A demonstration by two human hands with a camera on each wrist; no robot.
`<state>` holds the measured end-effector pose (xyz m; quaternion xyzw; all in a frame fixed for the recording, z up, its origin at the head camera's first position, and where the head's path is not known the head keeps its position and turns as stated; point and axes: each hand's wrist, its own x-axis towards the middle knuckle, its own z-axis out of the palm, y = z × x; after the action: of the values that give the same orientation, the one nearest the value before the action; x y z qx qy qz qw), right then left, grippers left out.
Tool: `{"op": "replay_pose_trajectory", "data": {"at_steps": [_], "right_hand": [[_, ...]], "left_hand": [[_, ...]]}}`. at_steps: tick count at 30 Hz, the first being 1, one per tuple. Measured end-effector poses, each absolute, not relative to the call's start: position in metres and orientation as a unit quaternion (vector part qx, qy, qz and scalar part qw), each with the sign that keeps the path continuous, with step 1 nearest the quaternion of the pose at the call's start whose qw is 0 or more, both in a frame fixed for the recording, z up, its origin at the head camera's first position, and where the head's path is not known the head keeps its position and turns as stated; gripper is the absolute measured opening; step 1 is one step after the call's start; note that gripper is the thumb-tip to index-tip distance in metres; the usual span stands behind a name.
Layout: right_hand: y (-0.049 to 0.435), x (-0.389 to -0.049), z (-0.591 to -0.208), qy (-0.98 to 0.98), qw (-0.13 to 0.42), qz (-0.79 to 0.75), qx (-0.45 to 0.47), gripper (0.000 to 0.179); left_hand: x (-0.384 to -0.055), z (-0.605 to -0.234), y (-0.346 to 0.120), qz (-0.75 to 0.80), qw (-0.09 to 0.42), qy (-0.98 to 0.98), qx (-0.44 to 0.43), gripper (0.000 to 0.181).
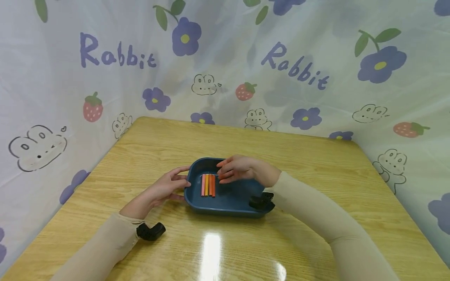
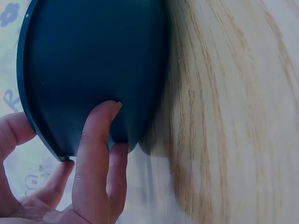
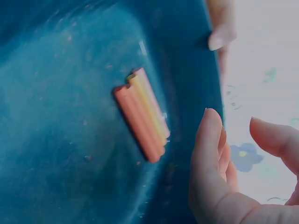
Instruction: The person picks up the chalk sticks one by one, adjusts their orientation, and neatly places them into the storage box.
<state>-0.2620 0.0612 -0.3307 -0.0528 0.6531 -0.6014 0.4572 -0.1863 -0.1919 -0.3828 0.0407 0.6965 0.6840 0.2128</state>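
Observation:
A dark blue tray (image 1: 228,211) with rounded corners and raised sides stands on the wooden table. Inside, towards its left end, several short coloured sticks (image 1: 208,185), pink, yellow and orange, lie side by side; whether they are crayons or chalk I cannot tell. My left hand (image 1: 168,186) holds the tray's left end, its thumb at the rim and fingers against the outer wall (image 2: 98,60). Above the tray, just right of the sticks, my right hand (image 1: 242,168) hovers with relaxed fingers and nothing in them. In the right wrist view its thumb and fingers are apart.
The pale wood table (image 1: 168,136) extends around the tray. A white curtain (image 1: 225,58) printed with rabbits, flowers and strawberries surrounds the table's back and sides. Black wrist devices (image 1: 151,231) sit on both sleeves; the right one overlaps the tray's near right corner.

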Motion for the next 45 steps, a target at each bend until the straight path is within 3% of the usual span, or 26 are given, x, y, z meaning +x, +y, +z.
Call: {"op": "replay_pose_trajectory", "data": {"at_steps": [16, 31, 45], "right_hand": [[0.093, -0.239, -0.315, 0.656, 0.412, -0.622, -0.110, 0.055], [0.129, -0.216, -0.316, 0.659, 0.371, -0.645, -0.109, 0.056], [0.186, -0.208, -0.321, 0.644, 0.316, -0.689, -0.109, 0.040]], "left_hand": [[-0.183, -0.382, -0.195, 0.678, 0.210, 0.704, 0.039, 0.064], [-0.183, -0.380, -0.195, 0.676, 0.211, 0.705, 0.040, 0.067], [-0.184, -0.380, -0.192, 0.671, 0.213, 0.709, 0.044, 0.068]]}}
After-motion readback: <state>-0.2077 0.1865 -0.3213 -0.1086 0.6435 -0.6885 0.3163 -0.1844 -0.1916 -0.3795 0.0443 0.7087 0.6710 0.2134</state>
